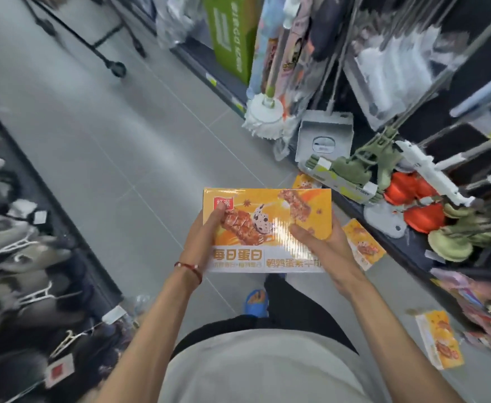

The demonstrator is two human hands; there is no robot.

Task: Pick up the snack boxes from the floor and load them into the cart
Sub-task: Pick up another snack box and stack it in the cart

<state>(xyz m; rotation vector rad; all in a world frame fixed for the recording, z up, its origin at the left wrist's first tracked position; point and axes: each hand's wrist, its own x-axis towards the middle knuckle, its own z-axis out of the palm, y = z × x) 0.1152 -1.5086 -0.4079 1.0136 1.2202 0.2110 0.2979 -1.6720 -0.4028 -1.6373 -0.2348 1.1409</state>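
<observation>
Grey shirt [261, 370] at the bottom edge, black trousers and a blue shoe [256, 301] just beyond. Both forearms reaching forward, red bracelet [190, 269] on the left wrist. Held box [267, 225] level in front of the body, above the floor [107, 146], printed face up, orange upper half and white lower band. Left hand [206, 231] clamped on its left edge, thumb on the top face by the red logo, remaining fingers hidden beneath. Right hand [320, 242] gripping the right edge, thumb pressed flat on the glossy wrap, other fingers wrapped under and out of sight. Three more boxes down on the tiles: second box [362, 245] just right of the right hand, by the foot of the shelf; third box [439, 340] at lower right, lying askew; fourth box [306, 181] peeking past the held one's far edge, mostly hidden. Cart [118, 68] far up the aisle at upper left, only black frame and a wheel showing, well apart from every box. Mop [264, 114] and grey dustpan [324, 138] leaning at the right-hand shelf. Hangered clothes [20, 257] blurred along the left.
</observation>
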